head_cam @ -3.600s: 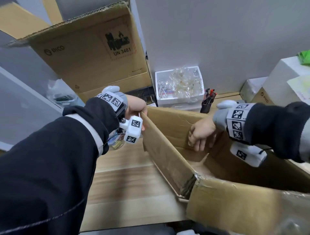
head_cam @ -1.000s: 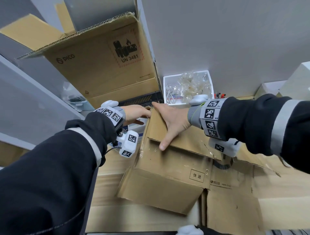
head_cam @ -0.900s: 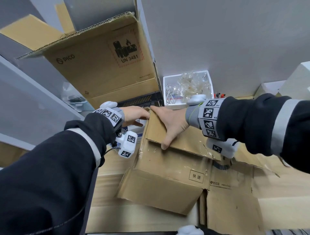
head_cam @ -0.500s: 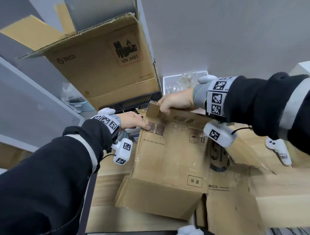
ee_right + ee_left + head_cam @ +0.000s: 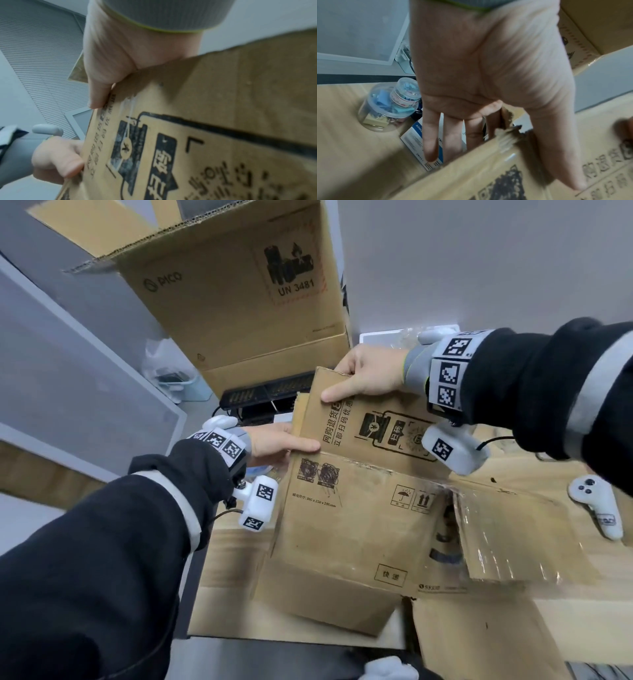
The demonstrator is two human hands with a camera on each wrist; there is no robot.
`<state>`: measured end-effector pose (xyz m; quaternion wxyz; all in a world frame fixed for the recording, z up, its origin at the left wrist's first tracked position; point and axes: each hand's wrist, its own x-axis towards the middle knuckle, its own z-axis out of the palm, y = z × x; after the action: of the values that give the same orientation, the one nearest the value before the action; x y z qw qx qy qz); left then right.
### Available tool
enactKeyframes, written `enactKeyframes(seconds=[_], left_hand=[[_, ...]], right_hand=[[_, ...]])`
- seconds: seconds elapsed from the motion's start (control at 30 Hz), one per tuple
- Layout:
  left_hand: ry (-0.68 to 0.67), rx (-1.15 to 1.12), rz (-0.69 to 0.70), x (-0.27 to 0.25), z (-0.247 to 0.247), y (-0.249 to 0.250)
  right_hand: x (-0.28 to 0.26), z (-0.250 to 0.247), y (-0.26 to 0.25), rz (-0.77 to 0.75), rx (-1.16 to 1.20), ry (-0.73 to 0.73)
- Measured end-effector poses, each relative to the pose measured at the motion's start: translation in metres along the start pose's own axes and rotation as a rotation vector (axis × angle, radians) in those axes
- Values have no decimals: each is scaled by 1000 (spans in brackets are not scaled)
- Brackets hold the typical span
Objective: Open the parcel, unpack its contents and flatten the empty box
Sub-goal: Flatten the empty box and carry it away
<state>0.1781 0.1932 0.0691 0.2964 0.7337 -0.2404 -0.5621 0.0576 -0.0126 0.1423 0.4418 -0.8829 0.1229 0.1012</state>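
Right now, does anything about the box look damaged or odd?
Yes. The box has a ragged, torn corner where the raised flap meets it, by the left hand. Loose clear tape is wrinkled over its right side. The right hand grips the flap's top edge.

Two brown corrugated cardboard boxes: one collapsed parcel box with black printing [image 5: 359,508] and one tall open Pico carton [image 5: 239,302]. Two bare hands, left [image 5: 274,443] and right [image 5: 370,371]. One white handheld controller [image 5: 596,505]. One clear plastic jar of clips [image 5: 390,105]. One white-and-blue Anker packet [image 5: 416,143]
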Motion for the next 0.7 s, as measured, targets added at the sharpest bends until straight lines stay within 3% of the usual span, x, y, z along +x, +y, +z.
enactKeyframes(seconds=[0.37,0.47,0.57,0.7], left_hand=[[34,-103,-32,-18,-22,-19],[23,-60,-64,-17,-29,-27],[73,-29,-71,-16,-25,-24],[65,32,-102,-7,-24,-26]], right_hand=[[23,25,19,-129,-197,227],[19,26,30,-40,-198,251],[15,23,34,98,-367,161],[11,27,38,71,-563,195]])
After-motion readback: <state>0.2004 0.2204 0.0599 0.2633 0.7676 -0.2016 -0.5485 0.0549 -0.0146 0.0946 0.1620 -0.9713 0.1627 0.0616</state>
